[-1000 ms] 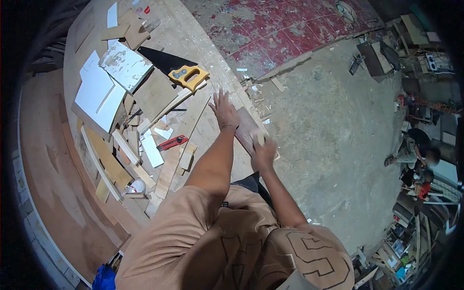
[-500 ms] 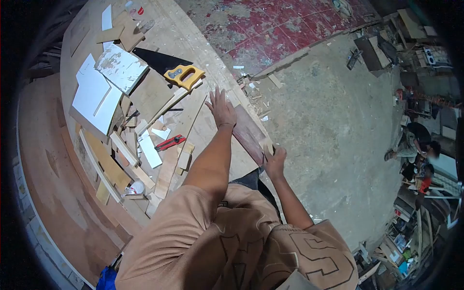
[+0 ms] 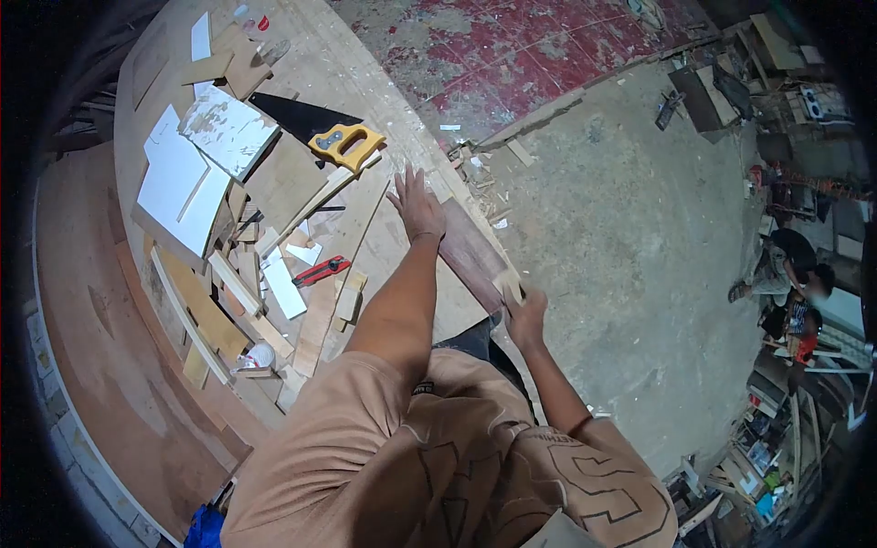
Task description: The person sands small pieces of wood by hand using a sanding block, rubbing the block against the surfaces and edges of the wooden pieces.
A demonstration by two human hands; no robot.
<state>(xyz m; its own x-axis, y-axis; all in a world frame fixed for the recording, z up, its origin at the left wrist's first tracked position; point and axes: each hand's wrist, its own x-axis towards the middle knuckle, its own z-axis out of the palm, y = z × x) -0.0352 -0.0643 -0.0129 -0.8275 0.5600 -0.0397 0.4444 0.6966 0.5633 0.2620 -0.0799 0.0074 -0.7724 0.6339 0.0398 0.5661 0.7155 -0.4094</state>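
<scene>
My left hand (image 3: 422, 212) lies flat with fingers stretched out, its palm edge over the far end of a dark reddish-brown board (image 3: 470, 251). That board lies along the edge of the plywood worktable (image 3: 402, 267). At the board's near end, my right hand (image 3: 527, 320) is closed around a pale flat piece (image 3: 509, 285), which overlaps the board's outer edge; I cannot tell whether it is wood or folded sandpaper. Beyond my left hand rests a handsaw (image 3: 324, 128) with a yellow handle. A red utility knife (image 3: 322, 271) lies to the left of my left forearm.
White-faced panels (image 3: 187, 187) and several wood offcuts (image 3: 236, 281) cover the table's left part. A clear bottle (image 3: 245, 14) stands at the far end. Concrete floor (image 3: 621, 265) drops away on the right, where a person (image 3: 787, 260) sits low among piled scrap and tools.
My right hand has shifted slightly outward, and the pale piece in it is turned to a different angle. My left hand stays nearly where it was on the board.
</scene>
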